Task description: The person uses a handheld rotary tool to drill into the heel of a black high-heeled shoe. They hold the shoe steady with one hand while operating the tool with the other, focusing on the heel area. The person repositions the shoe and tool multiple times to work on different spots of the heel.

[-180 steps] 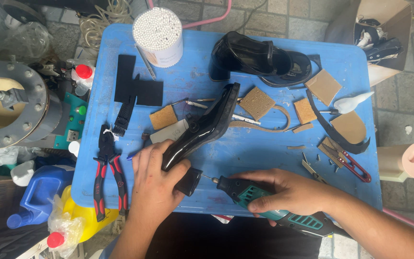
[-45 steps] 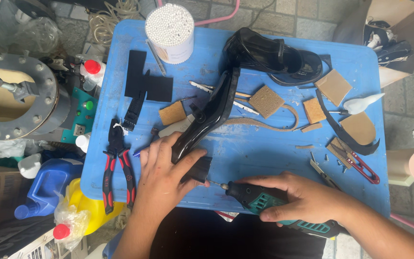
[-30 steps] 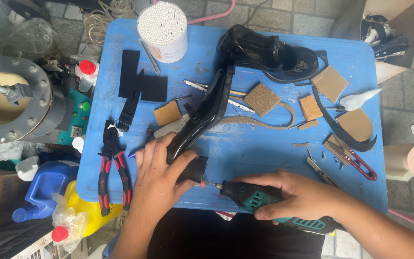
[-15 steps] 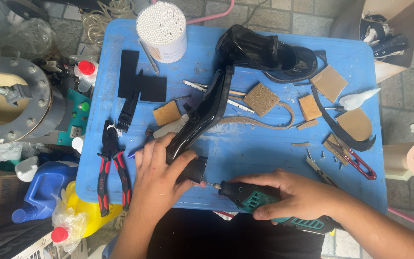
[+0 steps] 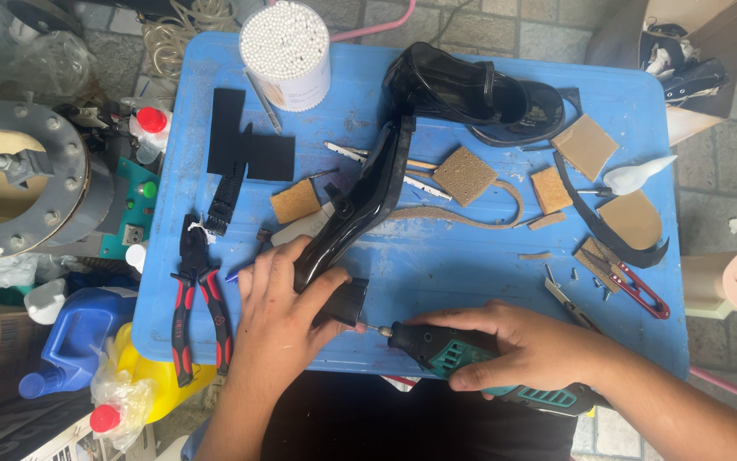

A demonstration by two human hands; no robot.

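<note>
Your left hand [image 5: 279, 312] clamps the black heeled shoe [image 5: 353, 213] while your right hand [image 5: 526, 346] grips the rotary tool [image 5: 454, 358] at the heel block [image 5: 345, 300]; keep the tip steady.

A blue plastic table [image 5: 625, 324] stands on grey stone paving [image 5: 731, 183] in daylight; a grey flanged pipe fitting [image 5: 23, 183] sits left of it.

A shoe-repair workshop: blue table [image 5: 471, 273] strewn with pliers [image 5: 193, 294], leather scraps [image 5: 465, 175] and a black shoe [image 5: 471, 90].
</note>
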